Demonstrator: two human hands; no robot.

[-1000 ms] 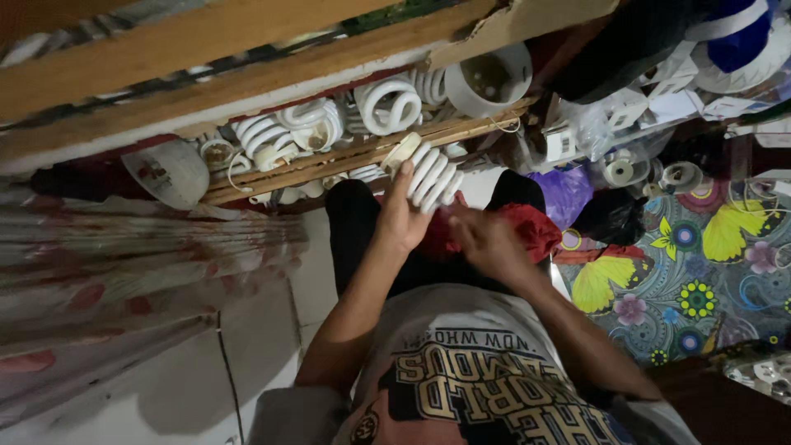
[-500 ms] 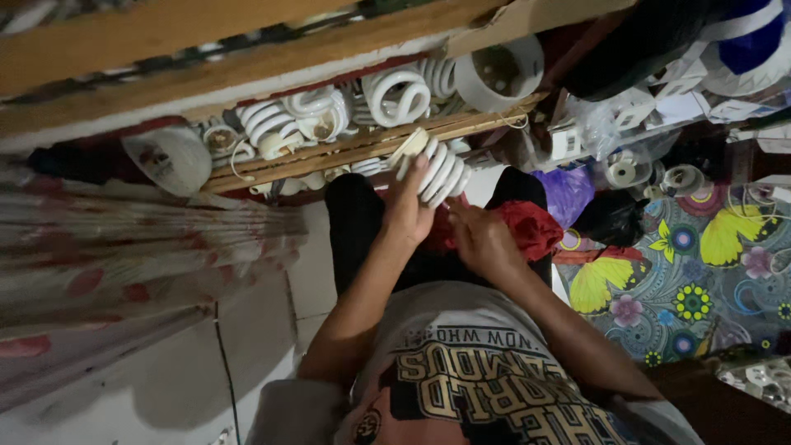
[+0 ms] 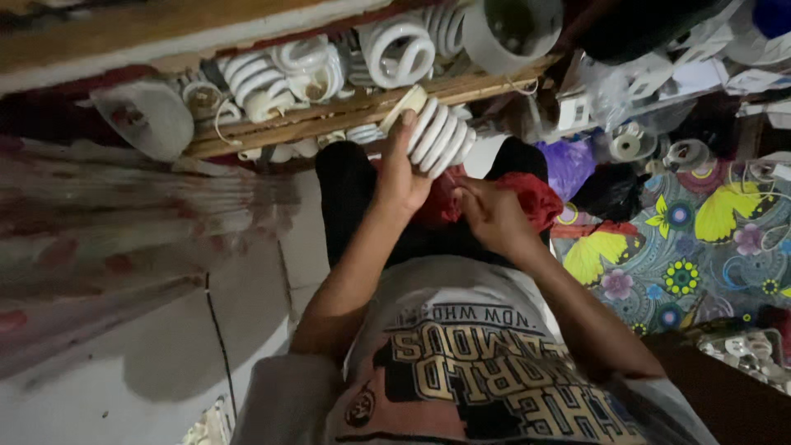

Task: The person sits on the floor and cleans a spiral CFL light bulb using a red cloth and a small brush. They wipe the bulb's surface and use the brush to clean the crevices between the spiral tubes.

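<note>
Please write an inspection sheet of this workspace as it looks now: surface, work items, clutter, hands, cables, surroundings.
Surface: pale tiled floor; patterned floral mat on the right.
Work items: white spiral lamp bulb and red cloth over the lap.
Clutter: wooden crate filled with more spiral bulbs; white lamp housings; purple bag.
Hands: left hand holds the spiral lamp bulb; right hand rests on the red cloth, grip unclear.
Cables: thin white wires on the mat.
Surroundings: dim; draped patterned fabric on the left.
</note>
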